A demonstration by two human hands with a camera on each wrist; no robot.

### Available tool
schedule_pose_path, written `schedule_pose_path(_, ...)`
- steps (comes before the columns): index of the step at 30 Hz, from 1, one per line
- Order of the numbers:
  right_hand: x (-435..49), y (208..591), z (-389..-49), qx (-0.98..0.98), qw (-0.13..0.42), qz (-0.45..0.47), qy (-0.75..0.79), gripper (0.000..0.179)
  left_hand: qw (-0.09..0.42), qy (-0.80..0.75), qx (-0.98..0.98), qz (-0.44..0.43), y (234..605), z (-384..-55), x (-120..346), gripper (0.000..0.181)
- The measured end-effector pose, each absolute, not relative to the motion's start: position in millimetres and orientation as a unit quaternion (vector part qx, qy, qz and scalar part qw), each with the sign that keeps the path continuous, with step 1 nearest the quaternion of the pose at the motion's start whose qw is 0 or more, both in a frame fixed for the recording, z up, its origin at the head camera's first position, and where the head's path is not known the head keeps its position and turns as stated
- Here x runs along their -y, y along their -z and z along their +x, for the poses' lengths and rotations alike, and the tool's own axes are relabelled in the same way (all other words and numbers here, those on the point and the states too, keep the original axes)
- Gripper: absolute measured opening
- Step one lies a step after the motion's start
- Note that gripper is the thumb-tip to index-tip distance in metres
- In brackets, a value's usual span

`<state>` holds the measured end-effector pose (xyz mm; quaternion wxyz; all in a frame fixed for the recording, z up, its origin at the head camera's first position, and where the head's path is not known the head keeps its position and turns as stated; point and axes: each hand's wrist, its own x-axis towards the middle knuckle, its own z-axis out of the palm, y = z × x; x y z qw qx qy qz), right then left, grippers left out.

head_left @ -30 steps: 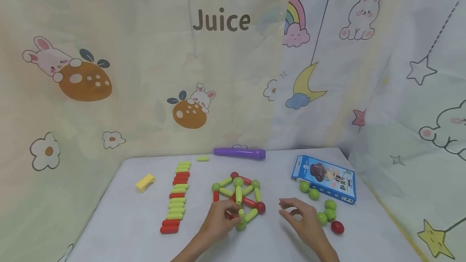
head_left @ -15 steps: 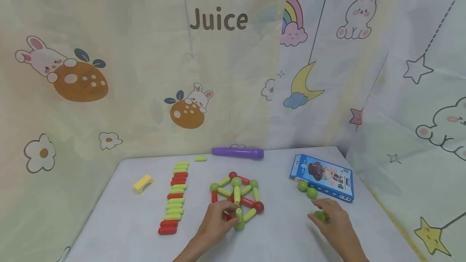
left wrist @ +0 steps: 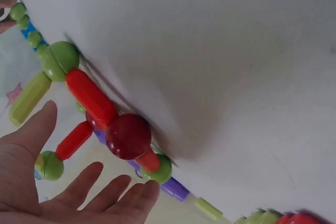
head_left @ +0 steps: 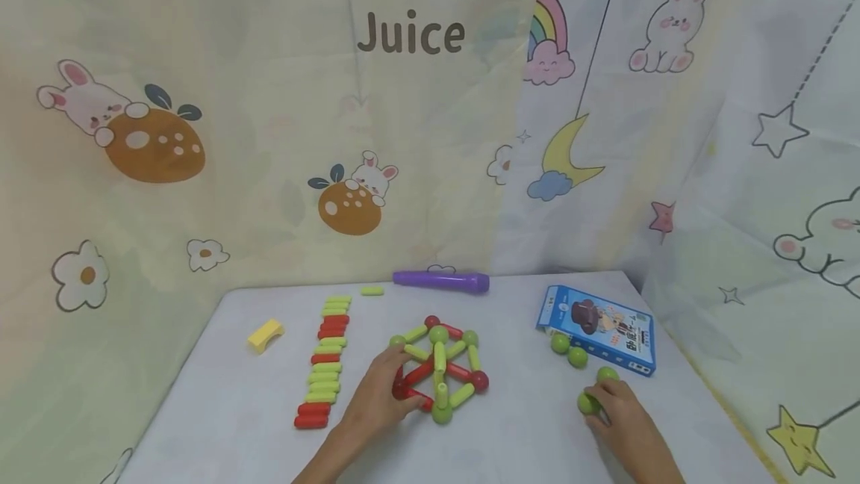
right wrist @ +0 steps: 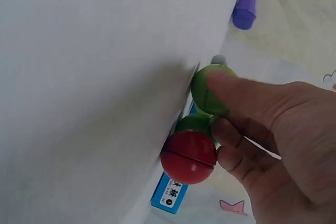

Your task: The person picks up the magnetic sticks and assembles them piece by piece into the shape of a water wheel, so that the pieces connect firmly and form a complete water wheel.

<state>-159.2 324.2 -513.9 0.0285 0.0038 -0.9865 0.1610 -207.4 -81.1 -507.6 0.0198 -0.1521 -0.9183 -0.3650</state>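
A ball-and-stick frame (head_left: 459,373) of red and green balls joined by red and light-green rods stands mid-table, with one light-green rod (head_left: 442,393) upright on its front green ball (head_left: 441,414). My left hand (head_left: 378,394) is at the frame's left side, its fingers spread around a red ball (left wrist: 128,136); whether they touch it I cannot tell. At the right, my right hand (head_left: 628,424) pinches a green ball (right wrist: 210,90) between thumb and fingers. Beside it in the right wrist view are a red ball (right wrist: 189,157) and another green ball (right wrist: 195,123).
Red and light-green rods (head_left: 325,367) lie in a column left of the frame. A yellow arch block (head_left: 266,336) is further left. Behind lie a purple microphone-shaped stick (head_left: 441,281) and a single green rod (head_left: 372,291). A blue box (head_left: 601,327) sits back right, green balls (head_left: 568,349) before it.
My right hand has moved right from beside the frame to the loose balls and taken hold of a green one. The left hand has let go of the upright rod and shifted left.
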Motion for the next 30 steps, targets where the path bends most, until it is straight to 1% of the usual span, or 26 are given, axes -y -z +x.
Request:
schedule_pose_path(3,-320.7,516.6,-158.2,0.987,0.044,0.016,-0.155,0.036,-0.004,0.352,0.924,-0.152,512.4,-207.6,81.7,0.071)
schedule_pose_path(7,-301.7,506.5,-153.1,0.973,0.108,0.047,-0.199,0.035,-0.016,0.329,0.932,-0.152,515.8,-207.1,83.5,0.067)
schedule_pose_path(10,-270.9,489.6,-149.7,0.946,0.151,0.073,-0.279,0.039,-0.02,0.314,0.937,-0.153,513.5,-207.4,85.0,0.06)
schedule_pose_path(13,-232.9,474.0,-149.8,0.911,0.177,0.115,-0.355,0.043,-0.027,0.303,0.94,-0.155,509.7,-208.6,85.3,0.056)
schedule_pose_path(16,-198.5,467.7,-153.4,0.878,0.191,0.17,-0.405,0.044,-0.035,0.3,0.941,-0.155,508.4,-209.9,84.3,0.056)
schedule_pose_path(19,-171.9,470.0,-158.9,0.852,0.203,0.211,-0.434,0.043,-0.035,0.312,0.937,-0.156,508.8,-210.7,82.6,0.053)
schedule_pose_path(22,-154.1,478.0,-164.0,0.84,0.218,0.218,-0.446,0.044,-0.04,0.324,0.932,-0.155,510.5,-211.5,80.9,0.052)
schedule_pose_path(30,-134.1,503.2,-170.9,0.839,0.26,0.218,-0.425,0.047,-0.051,0.305,0.939,-0.151,513.2,-211.5,79.6,0.065)
